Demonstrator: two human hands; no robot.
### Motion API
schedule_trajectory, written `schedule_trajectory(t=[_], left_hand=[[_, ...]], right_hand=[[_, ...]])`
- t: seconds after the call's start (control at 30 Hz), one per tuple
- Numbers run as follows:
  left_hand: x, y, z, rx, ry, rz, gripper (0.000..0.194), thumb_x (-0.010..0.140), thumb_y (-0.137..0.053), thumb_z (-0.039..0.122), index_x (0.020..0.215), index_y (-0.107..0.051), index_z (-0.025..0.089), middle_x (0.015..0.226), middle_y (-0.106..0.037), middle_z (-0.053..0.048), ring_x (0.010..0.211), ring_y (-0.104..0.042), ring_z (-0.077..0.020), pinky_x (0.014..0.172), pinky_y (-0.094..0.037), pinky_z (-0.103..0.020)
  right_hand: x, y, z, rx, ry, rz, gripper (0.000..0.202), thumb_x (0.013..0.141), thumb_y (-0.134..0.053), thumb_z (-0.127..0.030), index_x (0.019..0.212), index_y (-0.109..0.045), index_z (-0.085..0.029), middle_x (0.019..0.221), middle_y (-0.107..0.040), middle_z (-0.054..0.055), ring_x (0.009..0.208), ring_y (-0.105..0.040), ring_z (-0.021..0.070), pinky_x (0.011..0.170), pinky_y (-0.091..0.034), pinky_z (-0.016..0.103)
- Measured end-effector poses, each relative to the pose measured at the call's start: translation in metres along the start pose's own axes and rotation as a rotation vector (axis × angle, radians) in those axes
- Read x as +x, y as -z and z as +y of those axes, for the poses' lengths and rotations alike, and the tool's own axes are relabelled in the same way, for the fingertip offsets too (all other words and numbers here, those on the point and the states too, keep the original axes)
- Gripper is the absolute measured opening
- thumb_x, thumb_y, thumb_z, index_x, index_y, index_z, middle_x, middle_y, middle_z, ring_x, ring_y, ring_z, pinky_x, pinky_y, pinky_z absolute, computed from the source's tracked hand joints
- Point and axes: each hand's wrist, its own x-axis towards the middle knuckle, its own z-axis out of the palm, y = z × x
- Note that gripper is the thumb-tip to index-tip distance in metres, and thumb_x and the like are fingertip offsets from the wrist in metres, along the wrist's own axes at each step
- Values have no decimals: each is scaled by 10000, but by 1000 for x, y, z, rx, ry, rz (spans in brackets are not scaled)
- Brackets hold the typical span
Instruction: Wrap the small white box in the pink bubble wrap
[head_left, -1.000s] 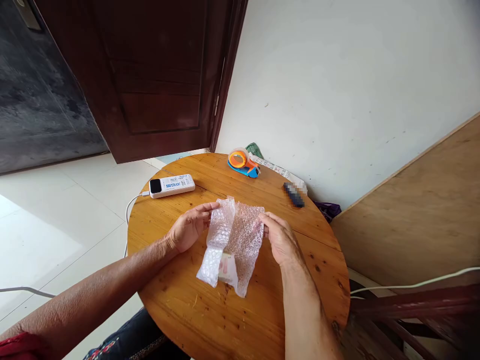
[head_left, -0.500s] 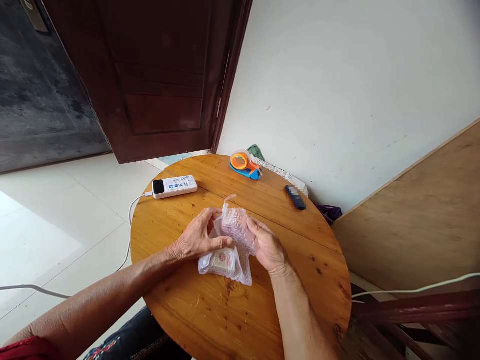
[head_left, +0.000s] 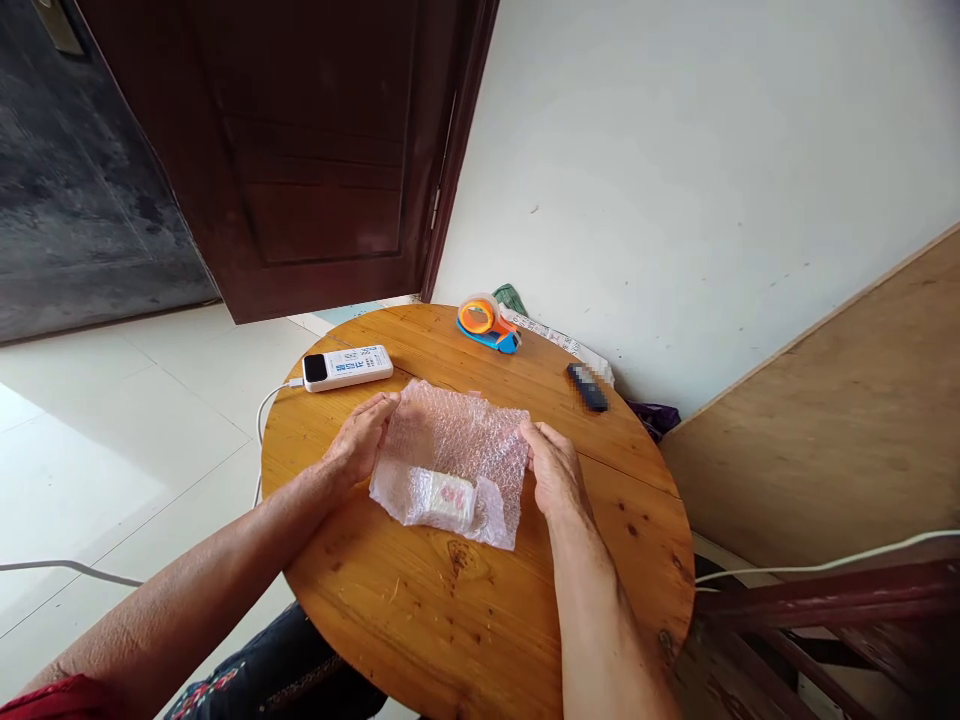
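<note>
A sheet of clear, pinkish bubble wrap (head_left: 465,430) is spread out over the wooden table. Near its front edge lies a small pale box (head_left: 451,499) with red marks, seen through or within the wrap. My left hand (head_left: 365,432) pinches the wrap's upper left corner between thumb and fingers. At the upper right corner, my right hand (head_left: 553,465) grips the wrap the same way.
A white power bank (head_left: 348,368) with a cable lies at the table's (head_left: 450,650) back left. An orange and blue tape dispenser (head_left: 489,324) stands at the back edge, with a dark, partly blurred object (head_left: 587,387) to its right. A wall rises behind.
The bunched, folded bubble wrap has been opened out flat. My left hand has moved back and left, and my right hand slightly right, each now at an upper corner.
</note>
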Motion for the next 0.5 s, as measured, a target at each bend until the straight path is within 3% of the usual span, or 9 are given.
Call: schedule_trajectory(t=[0.13, 0.2, 0.37, 0.5], left_hand=[[-3, 3, 1, 252, -93, -127, 622, 635, -767, 372, 1175, -540, 161, 710, -626, 29, 603, -533, -120, 573, -372, -234], [-3, 4, 0, 368, -165, -149, 672, 642, -719, 292, 1254, -487, 142, 667, -602, 48, 587, -509, -114, 576, -355, -234], [0, 6, -1, 507, -333, -52, 562, 710, -595, 276, 1244, -504, 127, 694, -568, 45, 591, -486, -105, 578, -362, -235], [-3, 8, 3, 660, -499, 77, 424, 759, -564, 275, 1168, -583, 165, 899, -632, -25, 765, -579, -147, 692, -450, -272]], right_hand=[[4, 2, 7, -121, 73, 38, 495, 662, -663, -668, 563, -499, -211, 528, -455, -49, 541, -412, 118, 502, -332, 251], [7, 5, 9, -160, 81, 47, 492, 679, -642, -668, 561, -487, -217, 514, -456, -47, 530, -416, 120, 490, -329, 253], [10, 10, 10, -281, 96, 91, 419, 744, -598, -604, 585, -540, -222, 487, -470, -44, 510, -444, 140, 486, -351, 266], [12, 11, 9, -383, 128, 152, 336, 747, -606, -538, 635, -602, -221, 513, -521, -35, 553, -506, 167, 557, -395, 283]])
